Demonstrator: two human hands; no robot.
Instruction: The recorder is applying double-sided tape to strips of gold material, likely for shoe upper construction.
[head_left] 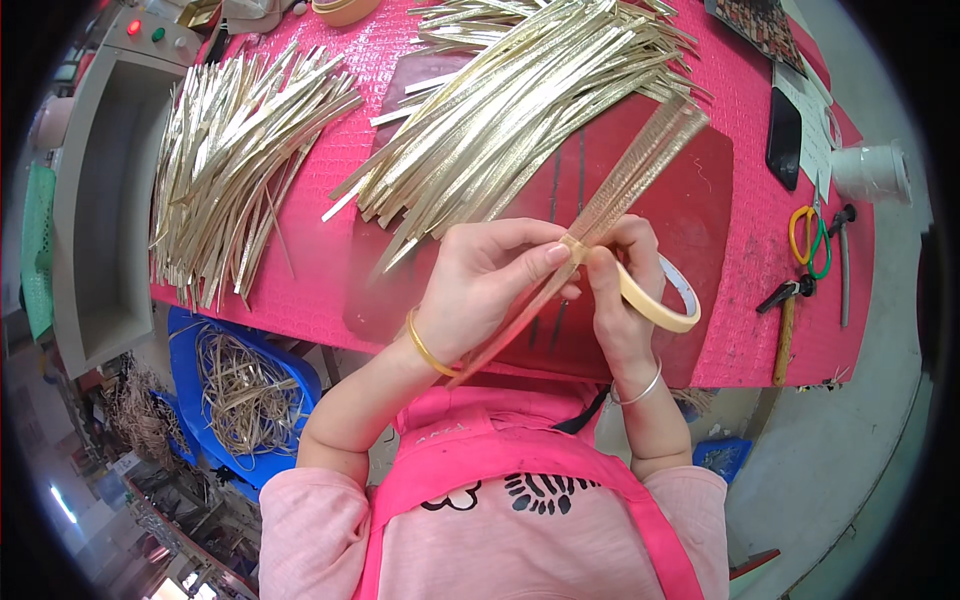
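Observation:
Above the red mat, my left hand point(482, 275) pinches a thin bundle of gold strips point(645, 155) near its middle. The bundle slants from upper right to lower left. A yellowish band of tape point(573, 246) crosses it at the pinch. My right hand point(622, 300) is closed at the same spot, thumb against the band. A narrow roll of cream masking tape point(660, 318) hangs at my right fingers. Some fingertips are hidden behind the bundle. Beyond my hands lies a large pile of gold strips point(500, 130), with another pile point(235, 170) at left.
A dark red mat point(690, 220) covers part of the pink table point(730, 340). At right are a phone point(783, 138), scissors point(812, 240), a hammer point(785, 325) and a white spool point(868, 172). A grey box point(110, 220) stands left, above a blue bin point(185, 360) of strip scraps.

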